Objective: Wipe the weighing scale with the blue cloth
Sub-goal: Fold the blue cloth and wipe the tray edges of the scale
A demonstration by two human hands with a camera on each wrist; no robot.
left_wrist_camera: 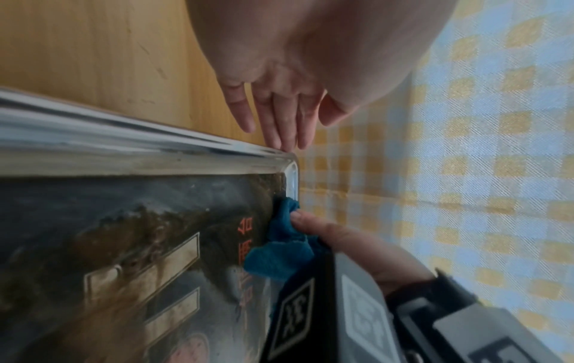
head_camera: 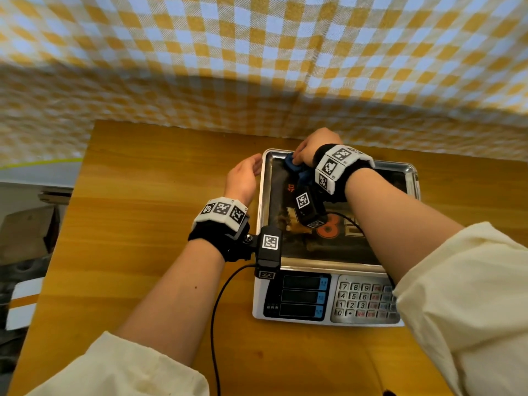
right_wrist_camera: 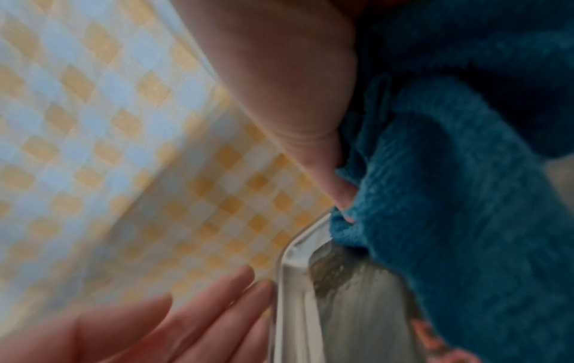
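On the table (head_camera: pixel 143 195) sits the scale (head_camera: pixel 300 298), and both hands are up at its far left corner. Right hand (head_camera: pixel 310 150) has its fingers curled around the bunched-up cloth (head_camera: pixel 291 164), pressing it down into the corner of the steel tray (head_camera: pixel 400 170); the wrist view shows a fingertip (right_wrist_camera: pixel 341 191) dug right into the blue fabric just beside the rim. Left hand (head_camera: pixel 243 178) is just off to the side of that, fingers straight and together, holding nothing, with the tips (left_wrist_camera: pixel 279 137) touching the tray's outer edge near the same corner. Closer to the forearms is the scale's front panel with the keypad (head_camera: pixel 363 301) and displays (head_camera: pixel 303 295). Checked fabric (head_camera: pixel 257 52) hangs beyond the hands.
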